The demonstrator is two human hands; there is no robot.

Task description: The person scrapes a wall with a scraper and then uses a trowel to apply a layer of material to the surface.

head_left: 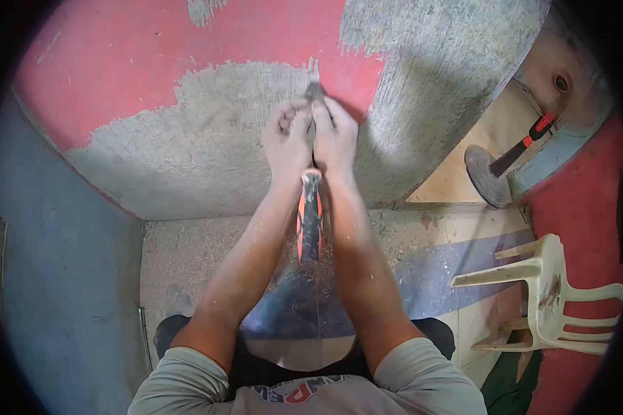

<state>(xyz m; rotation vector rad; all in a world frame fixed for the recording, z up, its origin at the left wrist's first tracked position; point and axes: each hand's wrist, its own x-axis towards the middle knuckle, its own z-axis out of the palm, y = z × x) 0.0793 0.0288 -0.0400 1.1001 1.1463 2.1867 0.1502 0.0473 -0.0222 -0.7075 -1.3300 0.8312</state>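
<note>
The grey short-sleeved shirt (pixel 387 403) bears dark and red lettering (pixel 299 393) across its front; its sleeves (pixel 429 369) are creased. Legwear (pixel 435 335) is dark; left hand (pixel 289 143) and right hand (pixel 334 143) are bare.

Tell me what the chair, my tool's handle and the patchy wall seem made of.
Chair: apparently molded plastic, smooth, by its rounded one-piece frame.
Handle: probably rubber over plastic, matte, by its black-and-orange panels.
Wall: likely cement, rough and gray where bare, beneath smoother red paint.

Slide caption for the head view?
Left hand and right hand hold an orange-handled tool at a patchy pink-grey wall.
</note>
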